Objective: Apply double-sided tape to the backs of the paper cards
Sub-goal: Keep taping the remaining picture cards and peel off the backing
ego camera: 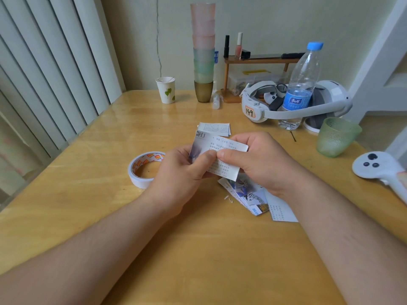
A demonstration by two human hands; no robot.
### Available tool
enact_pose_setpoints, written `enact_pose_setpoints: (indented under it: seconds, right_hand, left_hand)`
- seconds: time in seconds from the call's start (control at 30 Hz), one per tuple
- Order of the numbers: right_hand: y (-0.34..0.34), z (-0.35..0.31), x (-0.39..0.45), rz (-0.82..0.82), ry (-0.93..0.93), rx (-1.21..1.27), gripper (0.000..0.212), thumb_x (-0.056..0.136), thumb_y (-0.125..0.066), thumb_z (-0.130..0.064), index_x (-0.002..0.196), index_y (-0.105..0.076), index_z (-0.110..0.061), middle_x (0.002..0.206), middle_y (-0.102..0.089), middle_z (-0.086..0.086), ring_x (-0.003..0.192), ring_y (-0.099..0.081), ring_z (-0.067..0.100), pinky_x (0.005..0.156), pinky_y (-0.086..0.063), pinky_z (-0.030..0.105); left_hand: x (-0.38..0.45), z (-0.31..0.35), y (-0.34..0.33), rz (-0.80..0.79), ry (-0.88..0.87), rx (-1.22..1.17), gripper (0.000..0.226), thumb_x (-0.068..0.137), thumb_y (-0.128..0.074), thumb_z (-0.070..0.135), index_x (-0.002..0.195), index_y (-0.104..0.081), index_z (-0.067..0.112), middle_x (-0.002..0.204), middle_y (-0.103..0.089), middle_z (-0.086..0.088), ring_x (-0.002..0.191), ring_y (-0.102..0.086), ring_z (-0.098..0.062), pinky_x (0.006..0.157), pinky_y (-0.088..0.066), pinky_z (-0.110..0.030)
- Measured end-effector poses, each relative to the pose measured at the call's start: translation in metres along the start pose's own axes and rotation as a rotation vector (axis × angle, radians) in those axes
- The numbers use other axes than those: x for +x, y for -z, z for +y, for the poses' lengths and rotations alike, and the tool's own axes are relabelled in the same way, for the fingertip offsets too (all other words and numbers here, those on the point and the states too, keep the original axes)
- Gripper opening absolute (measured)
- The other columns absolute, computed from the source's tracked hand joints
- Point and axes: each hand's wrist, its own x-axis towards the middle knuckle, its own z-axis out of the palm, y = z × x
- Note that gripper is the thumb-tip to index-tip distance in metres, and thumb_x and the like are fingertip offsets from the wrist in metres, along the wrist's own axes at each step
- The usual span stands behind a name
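Both hands hold one printed paper card (220, 148) just above the wooden table (92, 150). My left hand (182, 170) grips its left side and my right hand (255, 161) its right side, thumbs meeting at the card's middle. A white roll of double-sided tape (141, 172) lies flat on the table, touching the left of my left hand. More cards with pictures and text (253, 199) lie loosely piled under my right wrist. Another printed card (214, 128) lies beyond my hands.
At the back stand a paper cup (165, 90), a tall stack of plastic cups (203, 51), a small wooden shelf (259, 62), a white headset (295, 102) and a water bottle (301, 84). A green cup (337, 137) and a white controller (378, 168) sit at right.
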Motion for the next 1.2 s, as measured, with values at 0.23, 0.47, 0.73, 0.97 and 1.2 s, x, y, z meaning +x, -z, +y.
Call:
enact_pose_setpoints:
  seconds: [0.23, 0.47, 0.73, 0.97, 1.2]
  right_hand:
    - [-0.003, 0.002, -0.004, -0.049, -0.024, -0.09, 0.008, 0.094, -0.073, -0.017, 0.092, -0.081, -0.014, 0.083, -0.077, 0.014, 0.066, -0.071, 0.024, 0.058, -0.059, 0.035]
    - [-0.004, 0.004, -0.001, -0.028, 0.003, -0.154, 0.011, 0.092, -0.073, -0.022, 0.089, -0.077, -0.012, 0.08, -0.069, 0.023, 0.057, -0.056, 0.024, 0.05, -0.051, 0.041]
    - [-0.009, 0.01, 0.005, 0.06, 0.016, -0.034, 0.017, 0.081, -0.076, -0.027, 0.092, -0.079, -0.015, 0.084, -0.075, 0.019, 0.068, -0.064, 0.028, 0.065, -0.056, 0.05]
    - [-0.008, 0.013, 0.005, 0.037, -0.036, 0.054, 0.016, 0.082, -0.077, -0.02, 0.096, -0.079, -0.011, 0.095, -0.079, 0.018, 0.096, -0.072, 0.05, 0.082, -0.055, 0.073]
    - [-0.005, 0.01, 0.005, 0.028, -0.002, 0.118, 0.012, 0.09, -0.072, -0.004, 0.094, -0.079, -0.013, 0.088, -0.08, 0.009, 0.085, -0.078, 0.028, 0.078, -0.064, 0.046]
  left_hand:
    - [0.003, -0.002, 0.006, 0.022, -0.063, 0.003, 0.019, 0.099, -0.072, 0.017, 0.112, -0.076, 0.005, 0.107, -0.079, -0.019, 0.106, -0.071, -0.048, 0.099, -0.054, -0.065]
    - [0.005, 0.001, 0.013, -0.058, -0.093, 0.102, 0.017, 0.102, -0.065, 0.007, 0.117, -0.074, 0.009, 0.108, -0.08, -0.009, 0.102, -0.077, -0.029, 0.094, -0.061, -0.046]
    - [0.003, -0.002, 0.008, 0.002, -0.054, 0.024, 0.03, 0.097, -0.072, 0.014, 0.127, -0.069, 0.011, 0.106, -0.08, -0.009, 0.093, -0.079, -0.022, 0.079, -0.062, -0.034]
    - [0.003, -0.003, 0.005, -0.046, 0.025, -0.016, 0.027, 0.099, -0.065, 0.022, 0.118, -0.075, 0.005, 0.115, -0.078, -0.017, 0.114, -0.071, -0.043, 0.105, -0.052, -0.063]
    - [0.001, 0.002, 0.009, -0.082, 0.01, 0.145, 0.021, 0.103, -0.067, 0.026, 0.114, -0.078, 0.011, 0.107, -0.08, -0.014, 0.107, -0.072, -0.044, 0.098, -0.055, -0.063]
